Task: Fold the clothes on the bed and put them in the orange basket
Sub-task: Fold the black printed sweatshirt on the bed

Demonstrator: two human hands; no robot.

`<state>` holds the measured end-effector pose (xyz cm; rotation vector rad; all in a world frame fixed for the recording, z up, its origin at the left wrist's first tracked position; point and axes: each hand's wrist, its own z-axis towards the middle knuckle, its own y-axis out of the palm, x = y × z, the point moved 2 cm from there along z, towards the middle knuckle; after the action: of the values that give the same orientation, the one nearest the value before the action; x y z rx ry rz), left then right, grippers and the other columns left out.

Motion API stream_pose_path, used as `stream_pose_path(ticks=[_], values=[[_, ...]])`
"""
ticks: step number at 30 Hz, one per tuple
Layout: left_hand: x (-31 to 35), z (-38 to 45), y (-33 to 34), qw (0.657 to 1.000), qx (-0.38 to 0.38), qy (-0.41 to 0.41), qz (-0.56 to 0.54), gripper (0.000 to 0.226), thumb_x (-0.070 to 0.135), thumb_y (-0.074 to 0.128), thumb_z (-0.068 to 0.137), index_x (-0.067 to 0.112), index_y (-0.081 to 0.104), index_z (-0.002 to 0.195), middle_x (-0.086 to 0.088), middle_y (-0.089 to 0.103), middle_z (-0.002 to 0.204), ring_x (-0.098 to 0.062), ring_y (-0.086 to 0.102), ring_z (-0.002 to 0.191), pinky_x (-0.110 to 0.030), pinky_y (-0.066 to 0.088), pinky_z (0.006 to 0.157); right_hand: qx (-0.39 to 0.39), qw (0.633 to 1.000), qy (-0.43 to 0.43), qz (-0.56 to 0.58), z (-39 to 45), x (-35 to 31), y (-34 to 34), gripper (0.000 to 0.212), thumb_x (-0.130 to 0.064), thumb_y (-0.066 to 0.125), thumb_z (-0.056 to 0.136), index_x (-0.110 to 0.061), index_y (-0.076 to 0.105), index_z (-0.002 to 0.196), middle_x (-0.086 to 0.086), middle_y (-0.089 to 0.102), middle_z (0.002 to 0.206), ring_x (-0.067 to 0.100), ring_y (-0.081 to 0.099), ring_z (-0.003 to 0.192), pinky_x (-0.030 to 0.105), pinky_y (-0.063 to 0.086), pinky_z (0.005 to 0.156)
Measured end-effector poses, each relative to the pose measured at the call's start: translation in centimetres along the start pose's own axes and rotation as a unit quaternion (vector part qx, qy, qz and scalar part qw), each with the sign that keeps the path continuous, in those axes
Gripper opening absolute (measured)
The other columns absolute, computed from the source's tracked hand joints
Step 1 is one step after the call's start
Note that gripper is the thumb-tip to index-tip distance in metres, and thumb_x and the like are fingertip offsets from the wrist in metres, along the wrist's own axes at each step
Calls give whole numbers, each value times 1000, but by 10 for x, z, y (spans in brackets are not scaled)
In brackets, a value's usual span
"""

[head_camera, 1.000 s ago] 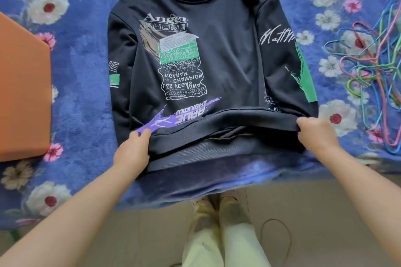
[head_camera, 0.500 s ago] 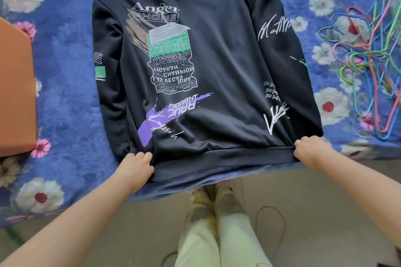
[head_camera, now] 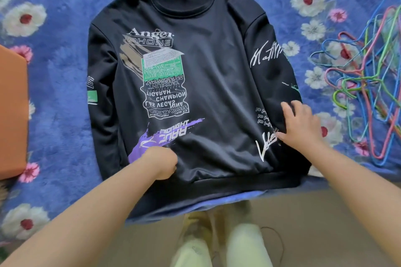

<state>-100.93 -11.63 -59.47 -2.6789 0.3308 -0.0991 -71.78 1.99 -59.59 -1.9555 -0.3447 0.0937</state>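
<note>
A black sweatshirt [head_camera: 217,71] with white, green and purple prints lies flat, front up, on the blue flowered bed cover [head_camera: 60,132], its hem at the bed's near edge. My left hand [head_camera: 160,163] sits on the lower front by the purple print, fingers curled into the cloth, where small creases gather. My right hand [head_camera: 301,125] rests with straight, spread fingers on the lower right sleeve beside the white lettering. The orange basket [head_camera: 13,114] shows partly at the left edge of the view.
A tangle of several coloured wire hangers [head_camera: 368,93] lies on the bed cover to the right of the sweatshirt. Below the bed edge are a beige floor [head_camera: 314,223], a thin cable and my legs in pale trousers.
Both hands pulled the bunched hem toward the bed edge until the sweatshirt lay flat, then left the hem corners; the left moved onto the lower front, the right onto the right sleeve.
</note>
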Motion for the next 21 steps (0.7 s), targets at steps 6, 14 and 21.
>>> stream_pose_path(ticks=[6,14,21], values=[[13,39,-70,968,168,-47,-179,29,24,33,97,10,55,109,-8,52,114,-28,50,109,-34,41,83,-146,975,112,127,54,31,10,72,-11,56,83,-28,25,145,18,53,123,34,53,110,36,44,82],[5,86,-154,918,224,-127,-301,27,19,41,93,12,57,113,-11,52,116,-29,49,113,-36,41,94,144,917,150,340,186,130,-134,72,-24,23,61,2,59,117,30,55,121,41,49,113,37,37,92],[20,123,-227,899,263,-172,-307,39,22,43,93,15,44,131,-5,41,135,-26,38,124,-38,40,96,59,972,212,84,246,206,-135,47,-15,50,79,4,49,121,30,41,127,43,34,123,46,31,100]])
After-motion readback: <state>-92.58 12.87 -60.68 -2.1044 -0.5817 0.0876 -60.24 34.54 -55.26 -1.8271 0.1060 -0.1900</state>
